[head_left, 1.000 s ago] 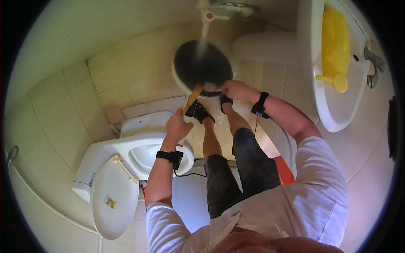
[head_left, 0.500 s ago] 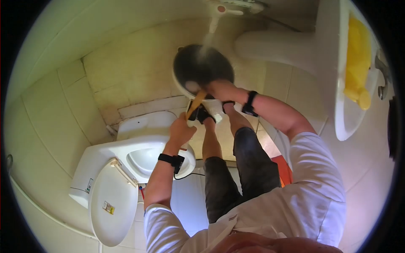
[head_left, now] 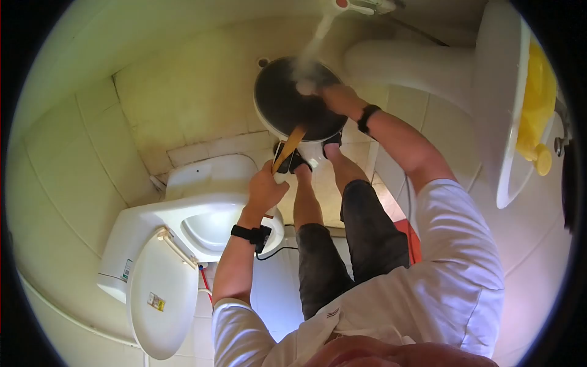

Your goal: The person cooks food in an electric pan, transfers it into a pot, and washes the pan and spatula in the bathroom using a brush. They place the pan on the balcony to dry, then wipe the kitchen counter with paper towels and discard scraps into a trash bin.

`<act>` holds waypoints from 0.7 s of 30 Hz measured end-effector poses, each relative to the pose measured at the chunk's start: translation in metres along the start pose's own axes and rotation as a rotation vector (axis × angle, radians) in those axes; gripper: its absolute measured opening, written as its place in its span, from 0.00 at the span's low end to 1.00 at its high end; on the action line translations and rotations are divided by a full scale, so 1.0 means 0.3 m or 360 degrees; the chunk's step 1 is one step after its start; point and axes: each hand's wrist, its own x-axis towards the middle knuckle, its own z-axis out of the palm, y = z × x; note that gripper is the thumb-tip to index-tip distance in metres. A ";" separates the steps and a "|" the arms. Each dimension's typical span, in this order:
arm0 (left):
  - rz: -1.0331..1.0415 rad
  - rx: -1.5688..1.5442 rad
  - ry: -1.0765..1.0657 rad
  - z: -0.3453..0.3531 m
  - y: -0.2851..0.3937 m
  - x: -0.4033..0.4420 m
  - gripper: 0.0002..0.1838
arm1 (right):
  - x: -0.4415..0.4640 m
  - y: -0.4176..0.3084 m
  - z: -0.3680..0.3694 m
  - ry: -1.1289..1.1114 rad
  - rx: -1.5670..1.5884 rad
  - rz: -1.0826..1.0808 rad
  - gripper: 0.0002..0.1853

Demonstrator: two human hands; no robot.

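Observation:
A round dark pan (head_left: 287,101) with a pale rim lies below a wall tap (head_left: 341,5), and water runs from the tap into it. My left hand (head_left: 266,186) is wrapped round the pan's wooden handle (head_left: 290,148), at its near end. Over the right side of the pan, my right hand (head_left: 338,100) is closed on a small pale round thing (head_left: 306,87), which is blurred and touches or hovers over the dark inside.
At the left stands a toilet (head_left: 214,229) with its lid (head_left: 164,300) open. A washbasin (head_left: 502,104) holding a yellow item (head_left: 538,101) is at the upper right. Feet in dark sandals are just below the pan. A red object (head_left: 413,241) lies behind the right knee.
My right hand has moved from the pan's near edge up across its inside with the pale thing. My left hand keeps its hold on the handle. The view has shifted slightly.

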 end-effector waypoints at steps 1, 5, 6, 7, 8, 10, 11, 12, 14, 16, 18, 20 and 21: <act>-0.0001 -0.0041 -0.0064 -0.003 0.006 0.002 0.29 | -0.065 -0.035 -0.045 -0.0089 0.0032 -0.0034 0.16; 0.0002 0.0063 0.0005 0.043 0.024 0.011 0.28 | -0.067 -0.178 0.006 0.0311 0.0173 -0.0409 0.16; 0.0047 0.0020 0.0070 0.053 0.017 0.002 0.29 | -0.001 -0.140 -0.027 0.0165 0.0055 -0.0204 0.17; 0.0070 -0.0024 0.0129 0.061 0.002 -0.016 0.29 | 0.049 -0.114 -0.042 -0.0002 -0.0049 -0.0010 0.17; 0.0054 -0.0024 0.0123 0.060 -0.010 -0.014 0.29 | 0.047 -0.058 -0.068 0.0078 -0.0004 -0.0007 0.19; 0.0115 -0.0140 0.0105 0.051 -0.024 -0.010 0.29 | -0.052 -0.006 -0.003 -0.0077 0.0128 0.0049 0.19; 0.0130 -0.0156 0.0112 0.046 -0.016 0.001 0.29 | -0.092 0.002 0.031 -0.0205 0.0242 0.0109 0.18; 0.0055 -0.0096 0.0005 0.038 -0.003 0.013 0.29 | -0.115 -0.009 0.080 -0.0226 0.0400 -0.0089 0.19; -0.0040 -0.0026 -0.0100 0.018 0.018 0.010 0.28 | -0.088 -0.188 0.028 -0.0027 0.0507 -0.0006 0.19; -0.0050 0.0011 -0.0094 0.017 0.044 -0.005 0.27 | 0.001 -0.185 0.025 0.0066 0.0442 0.0257 0.18; -0.0036 0.0017 -0.0033 0.043 0.038 0.009 0.29 | 0.081 -0.129 0.050 0.0354 0.0406 0.0420 0.18; -0.0018 0.0011 0.0007 0.055 0.035 0.015 0.32 | 0.066 -0.195 0.020 0.0108 0.0424 0.0137 0.19; -0.0040 -0.0039 -0.0037 0.048 0.036 0.035 0.32 | 0.055 -0.221 -0.006 -0.0115 0.0430 -0.0142 0.20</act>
